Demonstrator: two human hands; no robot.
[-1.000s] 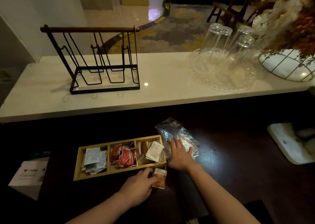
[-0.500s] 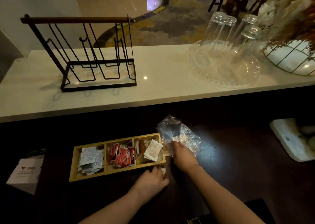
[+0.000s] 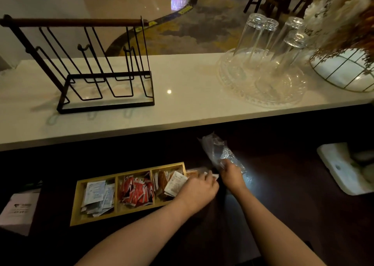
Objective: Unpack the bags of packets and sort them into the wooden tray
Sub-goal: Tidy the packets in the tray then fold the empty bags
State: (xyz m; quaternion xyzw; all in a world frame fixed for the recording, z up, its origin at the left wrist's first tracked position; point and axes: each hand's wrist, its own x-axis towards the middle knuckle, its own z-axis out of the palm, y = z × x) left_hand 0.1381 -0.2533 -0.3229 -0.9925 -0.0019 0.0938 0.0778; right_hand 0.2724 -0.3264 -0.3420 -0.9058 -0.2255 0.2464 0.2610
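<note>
a: where's the wooden tray (image 3: pixel 75 209)?
b: on the dark counter (image 3: pixel 283 195), three sections: white packets (image 3: pixel 96 195) left, red packets (image 3: pixel 136 191) middle, brown and white ones right.
a: and the hands?
b: right hand (image 3: pixel 230 174) is closed around a clear plastic bag (image 3: pixel 217 150) just right of the tray. left hand (image 3: pixel 197 191) lies over the tray's right end on loose packets; can't tell its grip.

dark counter (image 3: pixel 283 205) | wooden tray (image 3: pixel 129 215), plastic bag (image 3: pixel 220 152), possibly loose packets (image 3: pixel 192 173)
</note>
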